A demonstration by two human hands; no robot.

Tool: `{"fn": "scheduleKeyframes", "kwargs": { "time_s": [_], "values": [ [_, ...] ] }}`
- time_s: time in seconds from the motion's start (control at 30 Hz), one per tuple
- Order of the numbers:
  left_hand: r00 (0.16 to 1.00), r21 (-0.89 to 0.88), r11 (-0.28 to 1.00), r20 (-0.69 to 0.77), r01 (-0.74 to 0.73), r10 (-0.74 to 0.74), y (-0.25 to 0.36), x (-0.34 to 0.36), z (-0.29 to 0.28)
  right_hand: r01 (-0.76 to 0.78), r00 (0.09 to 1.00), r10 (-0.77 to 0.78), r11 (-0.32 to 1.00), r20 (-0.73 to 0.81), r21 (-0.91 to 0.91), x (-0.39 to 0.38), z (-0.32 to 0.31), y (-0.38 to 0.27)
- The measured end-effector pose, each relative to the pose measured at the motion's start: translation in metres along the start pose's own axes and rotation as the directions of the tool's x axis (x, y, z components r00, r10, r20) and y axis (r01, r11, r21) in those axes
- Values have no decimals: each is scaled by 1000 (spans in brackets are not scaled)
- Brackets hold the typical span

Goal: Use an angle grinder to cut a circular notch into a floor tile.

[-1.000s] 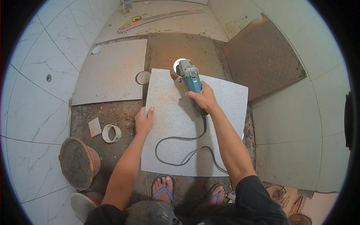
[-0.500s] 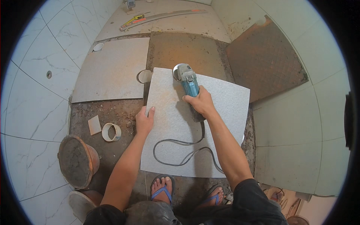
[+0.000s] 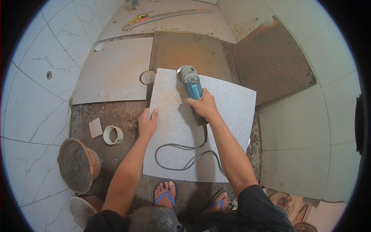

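Note:
My right hand (image 3: 203,104) is closed around the body of a teal and grey angle grinder (image 3: 191,86). The grinder's disc end lies over the far edge of a large light-grey floor tile (image 3: 174,127); whether the disc touches the tile I cannot tell. A dark power cord (image 3: 205,135) runs from the grinder and loops across the tile. My left hand (image 3: 147,123) grips the tile's left edge, with the thumb on top and the fingers at the side, partly hidden. The tile lies in front of my sandalled feet.
Left of my arm stand a bucket of mortar (image 3: 75,166), a short white pipe ring (image 3: 113,135) and a small tile piece (image 3: 95,128). A pipe opening (image 3: 147,77) shows beside a laid tile (image 3: 116,73). A brown tile (image 3: 276,62) leans against the right wall. A long straightedge (image 3: 170,17) lies at the back.
The whole view has shifted slightly to the left. The grinder, still in my right hand, has moved barely, if at all, against the tile. My left hand keeps its hold on the edge.

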State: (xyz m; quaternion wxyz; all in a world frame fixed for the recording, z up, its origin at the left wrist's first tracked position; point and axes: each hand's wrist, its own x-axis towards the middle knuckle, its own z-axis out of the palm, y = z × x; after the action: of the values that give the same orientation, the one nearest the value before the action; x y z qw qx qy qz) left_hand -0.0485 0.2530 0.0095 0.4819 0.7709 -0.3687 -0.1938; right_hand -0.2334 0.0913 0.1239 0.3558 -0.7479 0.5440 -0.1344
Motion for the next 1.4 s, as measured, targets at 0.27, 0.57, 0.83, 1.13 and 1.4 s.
{"fn": "scheduleKeyframes", "kwargs": {
  "time_s": [0.27,0.57,0.83,1.13,1.4],
  "values": [
    [1000,-2,1000,1,-4,4,-2,-1,-1,35,999,-35,993,-6,-109,-4,6,-6],
    [1000,5,1000,8,3,-3,-4,-1,-1,-9,999,13,996,-37,92,-2,-3,-1],
    [1000,-2,1000,4,-4,4,-6,0,1,-16,1000,16,1000,12,5,0,-3,-4],
    [1000,13,1000,-4,-2,2,-3,1,1,-2,1000,2,1000,22,3,1,-3,-2],
    [1000,18,1000,0,10,-10,-1,0,0,10,1000,-10,1000,1,-7,3,0,-2]
  ]
}}
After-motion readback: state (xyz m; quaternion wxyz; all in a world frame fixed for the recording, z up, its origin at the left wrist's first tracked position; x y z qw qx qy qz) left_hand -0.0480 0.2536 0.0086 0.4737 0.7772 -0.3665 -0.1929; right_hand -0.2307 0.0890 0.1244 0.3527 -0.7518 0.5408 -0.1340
